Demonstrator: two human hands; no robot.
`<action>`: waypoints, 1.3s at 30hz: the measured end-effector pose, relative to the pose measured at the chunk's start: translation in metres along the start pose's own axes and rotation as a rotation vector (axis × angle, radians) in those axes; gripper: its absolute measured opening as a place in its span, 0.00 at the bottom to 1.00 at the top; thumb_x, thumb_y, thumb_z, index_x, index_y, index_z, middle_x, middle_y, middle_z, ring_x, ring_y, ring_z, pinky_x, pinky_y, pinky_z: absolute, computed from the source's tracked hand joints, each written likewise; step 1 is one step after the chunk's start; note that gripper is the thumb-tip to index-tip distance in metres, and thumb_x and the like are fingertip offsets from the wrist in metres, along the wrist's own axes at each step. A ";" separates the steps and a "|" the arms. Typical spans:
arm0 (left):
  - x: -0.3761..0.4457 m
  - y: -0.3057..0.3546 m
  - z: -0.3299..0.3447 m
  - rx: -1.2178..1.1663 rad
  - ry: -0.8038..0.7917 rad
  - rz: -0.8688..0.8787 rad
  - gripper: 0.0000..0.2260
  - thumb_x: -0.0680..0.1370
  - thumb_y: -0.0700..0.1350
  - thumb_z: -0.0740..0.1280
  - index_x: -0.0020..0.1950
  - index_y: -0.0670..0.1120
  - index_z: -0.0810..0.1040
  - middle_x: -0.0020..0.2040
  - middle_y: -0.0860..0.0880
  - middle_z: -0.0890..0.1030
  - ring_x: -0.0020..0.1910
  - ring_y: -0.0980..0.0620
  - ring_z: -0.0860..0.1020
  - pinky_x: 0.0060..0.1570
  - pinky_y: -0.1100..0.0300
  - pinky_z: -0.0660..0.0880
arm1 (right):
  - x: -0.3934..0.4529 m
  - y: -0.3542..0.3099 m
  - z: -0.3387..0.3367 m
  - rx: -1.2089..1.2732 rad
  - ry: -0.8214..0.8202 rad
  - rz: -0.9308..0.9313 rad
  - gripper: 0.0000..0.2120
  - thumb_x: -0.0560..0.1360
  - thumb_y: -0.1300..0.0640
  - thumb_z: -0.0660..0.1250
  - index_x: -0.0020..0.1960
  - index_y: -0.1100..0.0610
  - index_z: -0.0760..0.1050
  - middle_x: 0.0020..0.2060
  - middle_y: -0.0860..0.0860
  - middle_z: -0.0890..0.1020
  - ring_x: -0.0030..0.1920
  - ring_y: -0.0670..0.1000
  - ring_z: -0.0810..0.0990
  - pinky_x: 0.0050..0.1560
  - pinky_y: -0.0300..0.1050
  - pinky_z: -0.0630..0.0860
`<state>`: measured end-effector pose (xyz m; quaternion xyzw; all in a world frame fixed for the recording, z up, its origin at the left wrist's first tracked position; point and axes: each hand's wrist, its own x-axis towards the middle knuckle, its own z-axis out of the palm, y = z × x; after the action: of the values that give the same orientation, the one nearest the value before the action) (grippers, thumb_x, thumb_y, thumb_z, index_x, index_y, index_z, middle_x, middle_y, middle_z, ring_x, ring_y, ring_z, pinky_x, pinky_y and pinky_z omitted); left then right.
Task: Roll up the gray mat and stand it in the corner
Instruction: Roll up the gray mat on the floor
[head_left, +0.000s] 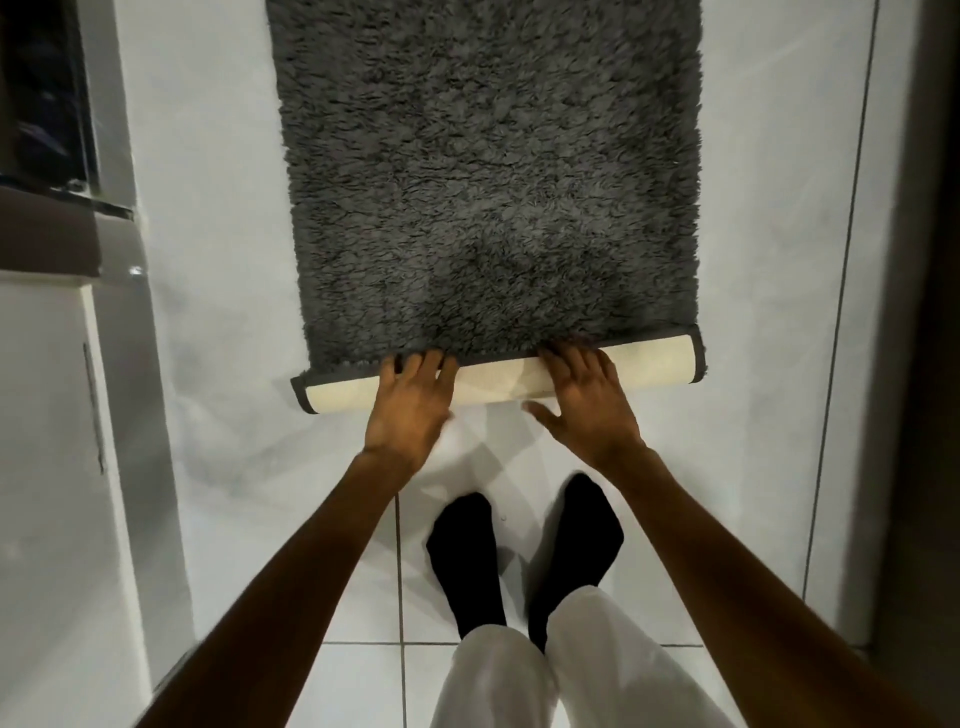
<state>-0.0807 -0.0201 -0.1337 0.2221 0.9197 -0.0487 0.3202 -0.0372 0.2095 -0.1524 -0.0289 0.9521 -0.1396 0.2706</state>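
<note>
A shaggy gray mat (488, 171) lies flat on the white tiled floor and runs away from me past the top of the view. Its near edge is turned over into a thin roll (498, 379) that shows the cream underside and a dark border. My left hand (410, 410) rests on the left part of that roll with its fingers curled over the fold. My right hand (587, 400) presses on the roll right of centre, fingers spread and thumb on the floor side.
My feet in black socks (524, 545) stand on the tiles just behind the roll. A white cabinet or wall (62, 415) lines the left side with a dark opening above. A dark vertical surface (930, 364) borders the right.
</note>
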 end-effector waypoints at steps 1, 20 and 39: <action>0.005 -0.004 -0.003 -0.011 -0.006 0.019 0.24 0.79 0.51 0.69 0.73 0.48 0.67 0.70 0.46 0.75 0.69 0.44 0.72 0.69 0.46 0.65 | 0.000 0.001 -0.002 -0.052 -0.036 -0.014 0.34 0.76 0.44 0.70 0.75 0.61 0.67 0.71 0.61 0.72 0.72 0.63 0.70 0.75 0.60 0.64; 0.061 0.011 -0.013 -0.032 0.019 -0.048 0.44 0.80 0.70 0.46 0.83 0.38 0.41 0.84 0.36 0.43 0.83 0.36 0.42 0.79 0.31 0.47 | 0.045 0.006 -0.031 -0.040 0.306 0.071 0.15 0.81 0.59 0.64 0.67 0.60 0.72 0.65 0.61 0.77 0.64 0.64 0.76 0.65 0.62 0.72; 0.114 -0.024 -0.082 -0.174 0.109 -0.017 0.36 0.82 0.64 0.37 0.83 0.43 0.35 0.84 0.44 0.35 0.83 0.45 0.37 0.81 0.37 0.47 | 0.180 0.015 -0.126 -0.156 0.028 -0.015 0.44 0.79 0.30 0.41 0.82 0.61 0.44 0.83 0.60 0.47 0.83 0.61 0.43 0.80 0.67 0.47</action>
<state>-0.2168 0.0205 -0.1397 0.1878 0.9383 0.0405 0.2875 -0.2562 0.2320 -0.1455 -0.0551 0.9635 -0.0677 0.2532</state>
